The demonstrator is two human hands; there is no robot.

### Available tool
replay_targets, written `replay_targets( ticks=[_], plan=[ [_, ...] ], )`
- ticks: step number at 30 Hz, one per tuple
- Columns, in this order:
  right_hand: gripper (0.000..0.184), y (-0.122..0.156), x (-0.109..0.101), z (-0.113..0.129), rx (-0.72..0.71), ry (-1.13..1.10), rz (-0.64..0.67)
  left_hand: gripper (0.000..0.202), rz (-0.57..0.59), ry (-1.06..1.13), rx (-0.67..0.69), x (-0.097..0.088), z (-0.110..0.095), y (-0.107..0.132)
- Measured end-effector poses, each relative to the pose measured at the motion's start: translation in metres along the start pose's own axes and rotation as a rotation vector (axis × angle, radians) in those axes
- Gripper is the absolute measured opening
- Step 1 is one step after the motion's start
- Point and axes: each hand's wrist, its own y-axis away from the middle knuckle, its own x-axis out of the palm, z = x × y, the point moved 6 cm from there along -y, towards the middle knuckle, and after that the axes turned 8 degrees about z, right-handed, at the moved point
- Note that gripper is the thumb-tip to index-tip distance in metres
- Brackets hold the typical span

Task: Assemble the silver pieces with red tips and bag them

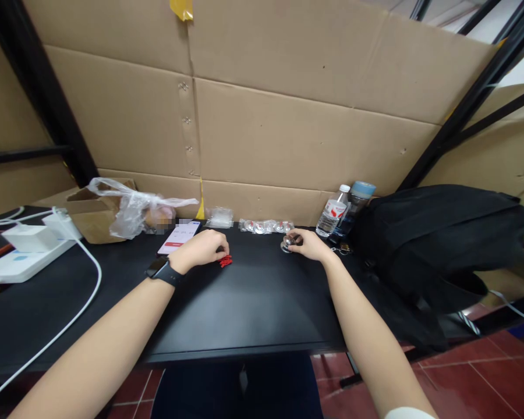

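Observation:
My left hand [208, 247], with a dark watch on its wrist, rests on the black table with its fingers curled closed. Its fingertips touch or lie right beside a small heap of thin red pieces [226, 262]. What, if anything, is between those fingers is hidden. Farther right, the thumb and fingers of my right hand [308, 243] close on the edge of a small, shiny round metal piece [285, 244] at the tabletop. A row of clear packets with silvery round items [266, 226] lies just behind, near the cardboard wall.
A phone [179, 237] and a clear plastic packet [219, 217] lie at the back. Left are a cardboard box [89, 218] with a plastic bag and a white power strip [30, 256] with cables. Right stand a water bottle [332, 212], a blue-lidded bottle [361, 190] and a black backpack [432, 233].

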Motion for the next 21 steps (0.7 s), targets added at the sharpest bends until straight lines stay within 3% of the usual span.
replay_targets(
  ticks=[10, 14, 21],
  plan=[
    [0.045, 0.002, -0.001, 0.009, -0.026, -0.081, -0.006, 0.017, -0.025, -0.015, 0.022, 0.001, -0.011, -0.003],
    [0.046, 0.001, 0.005, 0.029, -0.068, -0.210, -0.039, 0.017, -0.139, 0.105, -0.014, -0.009, -0.013, -0.002],
    [0.054, -0.005, 0.042, 0.076, -0.183, -0.594, -0.039, 0.016, -0.356, 0.311, -0.113, -0.016, -0.027, -0.005]
  ],
)
